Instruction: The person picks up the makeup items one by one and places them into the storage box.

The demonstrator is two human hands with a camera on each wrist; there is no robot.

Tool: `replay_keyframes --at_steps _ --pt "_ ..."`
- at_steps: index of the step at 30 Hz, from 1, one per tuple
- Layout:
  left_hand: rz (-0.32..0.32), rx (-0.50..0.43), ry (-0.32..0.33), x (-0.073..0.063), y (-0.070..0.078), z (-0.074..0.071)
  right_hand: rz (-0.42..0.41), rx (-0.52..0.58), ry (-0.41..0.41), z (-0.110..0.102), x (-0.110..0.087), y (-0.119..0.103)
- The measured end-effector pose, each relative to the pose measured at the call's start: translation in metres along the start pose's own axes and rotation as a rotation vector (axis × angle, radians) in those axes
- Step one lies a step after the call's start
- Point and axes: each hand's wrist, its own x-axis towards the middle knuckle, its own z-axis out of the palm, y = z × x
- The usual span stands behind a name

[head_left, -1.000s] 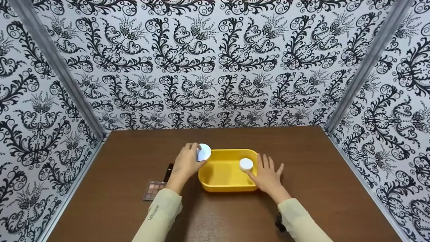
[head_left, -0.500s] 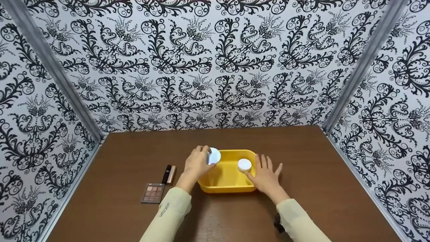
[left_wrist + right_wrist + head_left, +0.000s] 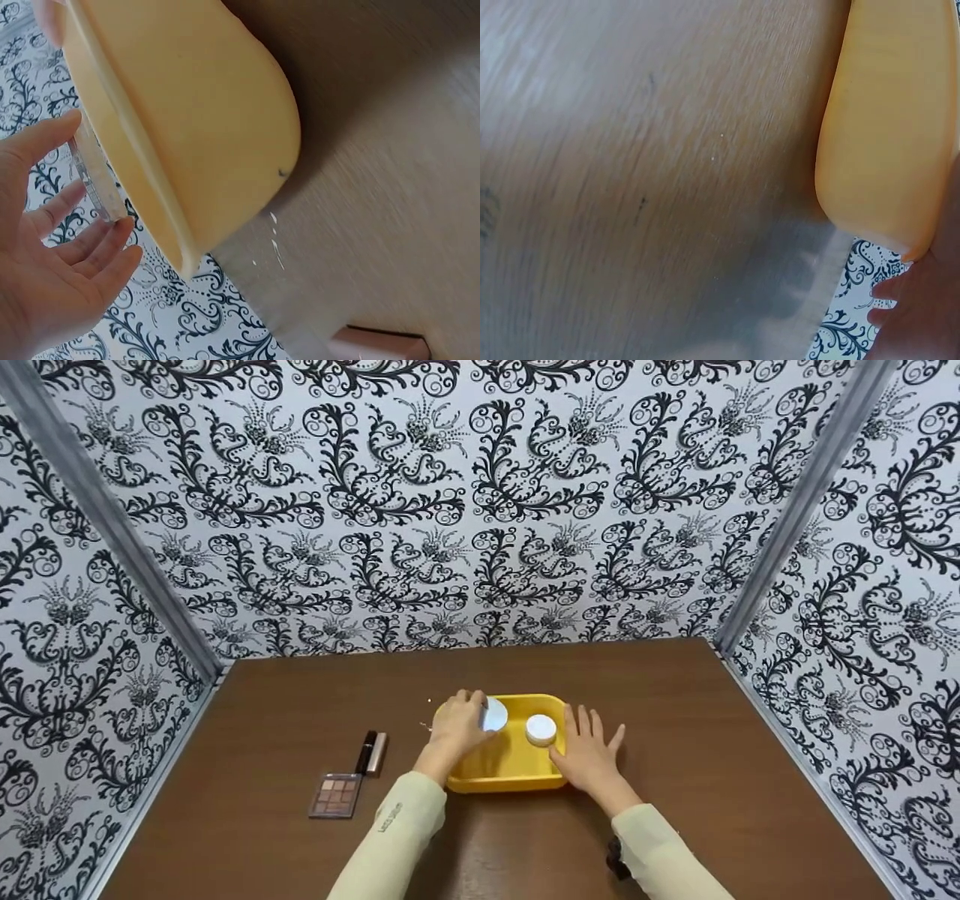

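Note:
In the head view my left hand is over the left side of a yellow plastic tub, pinching a round, flat, whitish disc-shaped case. From the left wrist, the case appears clear-edged and thin, held between thumb and fingertips of the left hand at the tub's rim. Inside the tub, toward the right, sits a white round lidded jar. My right hand rests against the tub's right rim with fingers spread straight, its thumb near the jar. The right wrist view shows part of that hand beside the tub.
Left of the tub, an eyeshadow palette lies on the brown table. A black tube and a beige tube lie side by side just behind it. Patterned walls enclose the table's back and sides.
My left hand has carried the disc-shaped case rightward, from the tub's left edge to over its inside. The tubes beside the palette have come into full view. The right hand stays on the rim.

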Motion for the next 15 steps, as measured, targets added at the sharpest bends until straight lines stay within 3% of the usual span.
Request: replay_keyframes --at_steps 15 --pt "-0.012 -0.007 -0.092 0.013 0.014 0.016 0.031 -0.019 -0.032 0.000 0.001 -0.001"
